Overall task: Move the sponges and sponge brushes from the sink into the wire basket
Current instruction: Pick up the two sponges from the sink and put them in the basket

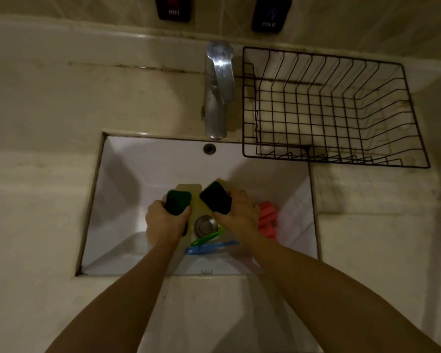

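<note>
Both hands are down in the white sink [127, 174]. My left hand [166, 221] grips a dark green sponge [178, 201]. My right hand [239, 212] grips a second dark green sponge [215, 197], tilted. Between them a yellow sponge [192, 193] lies on the sink floor above the drain [205, 225]. A pink ridged sponge [267, 219] sits to the right of my right hand. A green-handled brush [205, 238] and a blue-handled brush [211, 248] lie below the drain, their heads hidden. The black wire basket [247, 103] stands on the counter at upper right.
A chrome faucet [218, 90] rises behind the sink, just left of the basket. Black HOT [173, 8] and COLD [270, 14] plates hang on the tiled wall. The pale counter [41, 149] surrounds the sink on all sides.
</note>
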